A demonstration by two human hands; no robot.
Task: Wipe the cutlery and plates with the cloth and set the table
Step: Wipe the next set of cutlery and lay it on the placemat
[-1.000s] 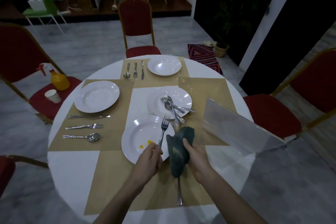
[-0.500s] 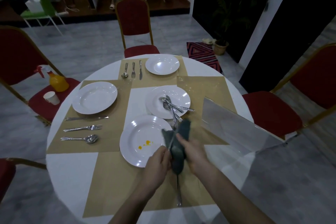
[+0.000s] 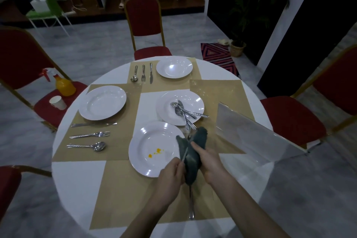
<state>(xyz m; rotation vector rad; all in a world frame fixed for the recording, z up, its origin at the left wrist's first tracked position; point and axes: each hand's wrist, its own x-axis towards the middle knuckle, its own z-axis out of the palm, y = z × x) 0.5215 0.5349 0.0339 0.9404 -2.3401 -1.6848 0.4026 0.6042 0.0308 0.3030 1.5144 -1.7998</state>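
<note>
a second ago the fork's tines stood bare above the near plate (image 3: 146, 168); now the cloth (image 3: 194, 150) is folded over them, so wiping of this piece is under way. the left hand (image 3: 171, 175) pinches the fork (image 3: 184, 155) by its handle; the right hand (image 3: 209, 160) clamps the cloth around it, at 5 o'clock of that plate. the near plate holds only orange specks (image 3: 155, 151), unwiped i judge. the centre plate (image 3: 164, 111), at 1 o'clock, holds a heap of spoons (image 3: 182, 111) awaiting cleaning. a knife (image 3: 191, 206) lies on the table (image 3: 77, 179) below the hands.
</note>
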